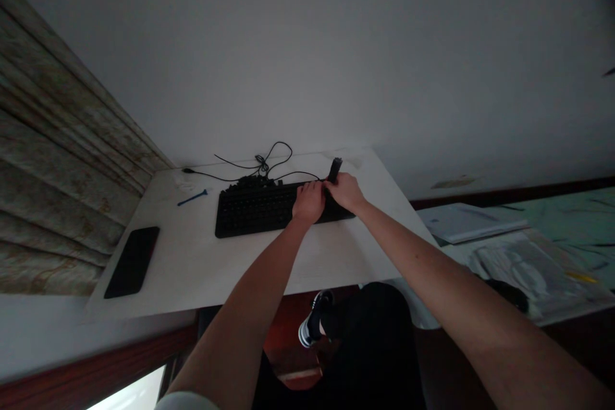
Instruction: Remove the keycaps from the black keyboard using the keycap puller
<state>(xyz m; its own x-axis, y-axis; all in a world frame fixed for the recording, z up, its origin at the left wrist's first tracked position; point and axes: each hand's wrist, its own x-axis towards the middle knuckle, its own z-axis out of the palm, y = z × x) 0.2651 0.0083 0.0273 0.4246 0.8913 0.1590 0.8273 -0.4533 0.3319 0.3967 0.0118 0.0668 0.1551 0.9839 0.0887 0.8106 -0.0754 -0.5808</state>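
Observation:
A black keyboard [254,211] lies on the white table [192,275]. My left hand [308,200] rests on its right half, fingers bent together over the far edge, gripping it. Close beside, my right hand [344,191] is closed around a short black brush [335,169], whose tufted-looking end points up and away from the keys. What its other end touches is hidden behind my fingers. Behind the keyboard sits a heap of small black pieces that look like keycaps [252,182]. A thin black cable [288,152] loops along the wall.
To the left lie a small blue tool [192,197] and a black phone-like slab [132,262]. A patterned curtain [57,173] hangs beside the table. On the right, a lower surface carries a white flat item [471,221] and clear plastic packaging [523,272].

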